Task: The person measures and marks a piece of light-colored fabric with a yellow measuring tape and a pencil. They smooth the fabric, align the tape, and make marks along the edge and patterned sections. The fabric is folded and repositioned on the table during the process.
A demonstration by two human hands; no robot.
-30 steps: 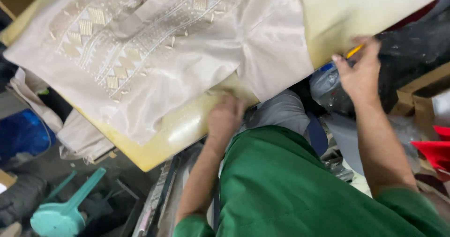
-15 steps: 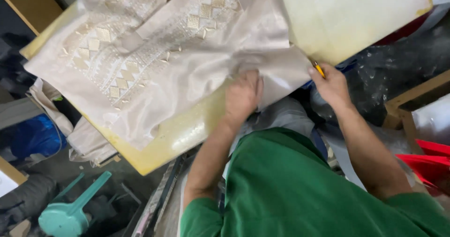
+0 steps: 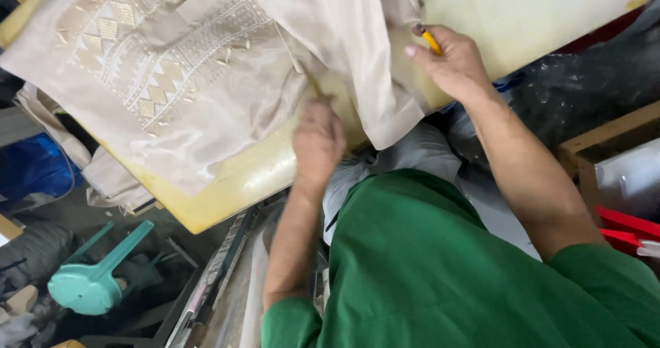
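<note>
One beige garment [image 3: 206,66] lies spread over the yellowish surface [image 3: 536,11], its embroidered panel toward the far left. Two hands are at work on it, both mine. My left hand [image 3: 317,142] sits at the near edge of the surface, fingers closed around a fold of the cloth, though it is blurred, so I cannot tell how tight the grip is. My right hand [image 3: 450,59] is up on the surface, just beside the cloth's right edge, fingers pinched together on one yellow pencil [image 3: 430,40], its tip pointing up and to the left toward the cloth. One teal plastic stool [image 3: 96,276] lies on its side on the floor, down at the lower left, well apart from everything on the surface.

Compared with half a second ago, my right hand has come up off the surface's near edge and onto the top of it. The cloth's right flap now lies folded over between my two hands, where before it was flatter. My left hand has dropped slightly toward me, from the cloth's middle to its lower edge.
</note>
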